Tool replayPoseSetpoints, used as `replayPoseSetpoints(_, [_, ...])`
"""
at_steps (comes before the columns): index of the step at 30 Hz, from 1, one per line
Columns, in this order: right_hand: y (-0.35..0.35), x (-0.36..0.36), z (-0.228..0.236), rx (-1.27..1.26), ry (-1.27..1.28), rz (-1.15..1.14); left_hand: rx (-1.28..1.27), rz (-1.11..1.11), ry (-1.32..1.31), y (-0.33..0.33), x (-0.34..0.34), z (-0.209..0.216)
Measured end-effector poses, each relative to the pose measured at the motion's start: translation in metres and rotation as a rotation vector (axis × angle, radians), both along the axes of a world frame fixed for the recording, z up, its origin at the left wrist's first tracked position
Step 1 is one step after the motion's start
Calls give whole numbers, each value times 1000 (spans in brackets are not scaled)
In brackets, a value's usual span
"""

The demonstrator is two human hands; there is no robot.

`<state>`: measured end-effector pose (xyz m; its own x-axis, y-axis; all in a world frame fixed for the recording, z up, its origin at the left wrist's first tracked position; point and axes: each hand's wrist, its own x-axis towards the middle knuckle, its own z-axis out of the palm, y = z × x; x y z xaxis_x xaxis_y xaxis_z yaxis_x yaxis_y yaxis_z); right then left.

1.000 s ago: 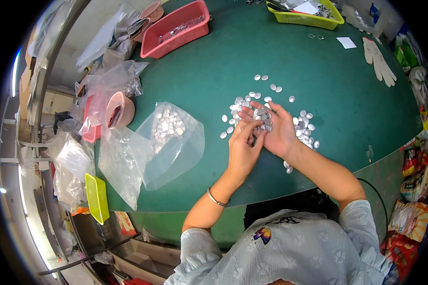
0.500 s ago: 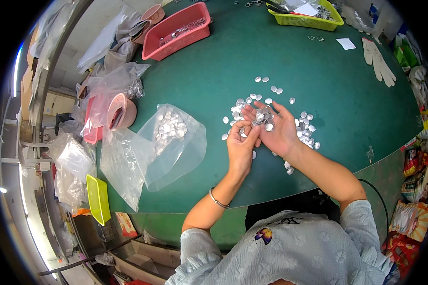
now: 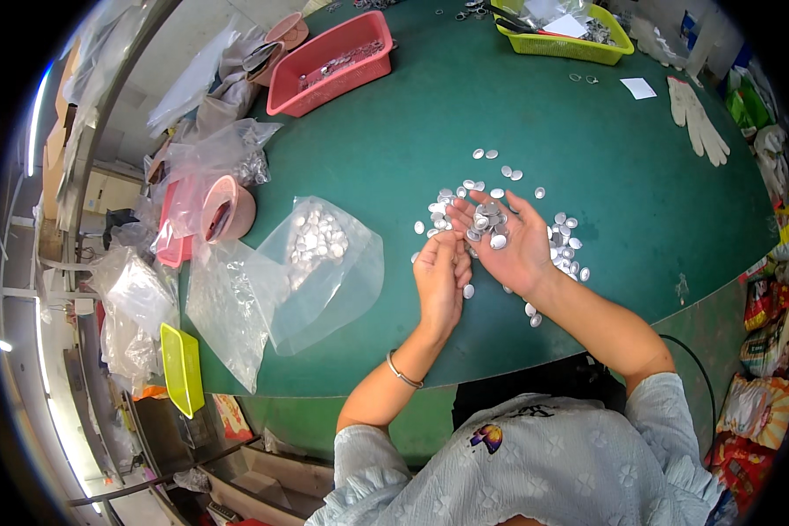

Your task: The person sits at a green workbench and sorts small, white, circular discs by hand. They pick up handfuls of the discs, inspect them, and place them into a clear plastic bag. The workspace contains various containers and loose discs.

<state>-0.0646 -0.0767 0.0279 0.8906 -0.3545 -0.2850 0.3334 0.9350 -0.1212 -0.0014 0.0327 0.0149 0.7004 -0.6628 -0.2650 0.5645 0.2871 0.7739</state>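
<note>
Clear plastic bag (image 3: 324, 263) w/ silver discs, flat on green table, left of hands. Crumpled clear bags (image 3: 215, 158) at table's left edge. Colourful packets (image 3: 763, 351) far right.

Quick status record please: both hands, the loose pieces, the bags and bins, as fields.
left hand: palm down on the green table, fingertips at the small silver discs
right hand: palm up, cupping several discs
loose discs: scattered around both hands
clear bag: left of the hands, lying flat, discs inside
red bin: far left
yellow bin: far edge
white glove: far right, untouched
</note>
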Motion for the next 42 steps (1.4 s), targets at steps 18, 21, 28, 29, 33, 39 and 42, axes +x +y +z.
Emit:
replayPoseSetpoints(18, [2,0,-3,12,-6,26,220,82,-710,-2,2,-18])
replayPoseSetpoints(21, [1,1,-1,45,-5,4,-63,-43,-107,2,5,-6])
replayPoseSetpoints(28, [0,1,-5,3,-20,26,276,-2,-387,-1,-1,0])
replayPoseSetpoints(29, [1,-1,-5,-25,-24,41,236,29,-506,-5,-4,-4])
replayPoseSetpoints(33, [3,-2,-3,-115,-23,77,262,68,-689,-8,-8,-4])
replayPoseSetpoints(39, [5,-1,-4,-132,-2,92,373,65,-746,-6,-2,-8])
replayPoseSetpoints(42, [5,0,-4,-111,23,64,113,10,-307,-3,4,-6])
